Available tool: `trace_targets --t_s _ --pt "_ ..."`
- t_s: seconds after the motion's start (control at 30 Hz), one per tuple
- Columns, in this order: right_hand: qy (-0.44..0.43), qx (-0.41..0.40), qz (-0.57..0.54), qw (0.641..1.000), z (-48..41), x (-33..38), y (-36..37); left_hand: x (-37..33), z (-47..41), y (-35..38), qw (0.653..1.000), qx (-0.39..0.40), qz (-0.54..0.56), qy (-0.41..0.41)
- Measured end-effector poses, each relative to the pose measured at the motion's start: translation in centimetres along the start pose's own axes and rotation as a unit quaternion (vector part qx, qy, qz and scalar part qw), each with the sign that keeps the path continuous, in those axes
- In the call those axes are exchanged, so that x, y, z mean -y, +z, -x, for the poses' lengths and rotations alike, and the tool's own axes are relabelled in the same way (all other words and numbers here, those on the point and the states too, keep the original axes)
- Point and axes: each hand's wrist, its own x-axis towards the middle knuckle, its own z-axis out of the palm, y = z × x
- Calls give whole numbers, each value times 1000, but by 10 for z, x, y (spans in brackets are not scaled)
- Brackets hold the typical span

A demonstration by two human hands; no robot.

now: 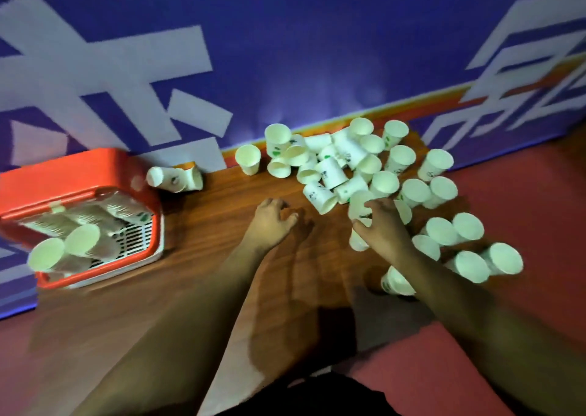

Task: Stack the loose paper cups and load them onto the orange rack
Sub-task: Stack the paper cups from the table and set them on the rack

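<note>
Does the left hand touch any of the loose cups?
Apart. The head view shows bare table between the left hand and the nearest cup.

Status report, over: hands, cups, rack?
Left hand empty, loosely curled. Right hand grips a cup at pile edge. Orange rack holds stacks; many loose cups remain. Short stack lies on table beside rack.

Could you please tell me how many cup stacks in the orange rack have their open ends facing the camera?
2: one stack at the rack's near left corner, the other stack just right of it. More stacks lie behind them, too blurred to count.
</note>
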Motion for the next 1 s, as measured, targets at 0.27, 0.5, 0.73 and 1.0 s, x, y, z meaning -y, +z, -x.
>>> trace_targets --t_s 0.27,0.5,0.73,1.0 --pt "-41 67 75 994 -15 -54 24 -44 -78 44 988 60 -125 62" --pt "-93 58 116 987 -20 -77 66 -27 -130 82 944 155 -245 155" --pt "-148 -4 82 986 -27 -79 68 -9 -129 105 909 137 -351 175" --pt "-182 -60 -30 981 -39 -42 55 30 -84 63 998 11 -55 -15"
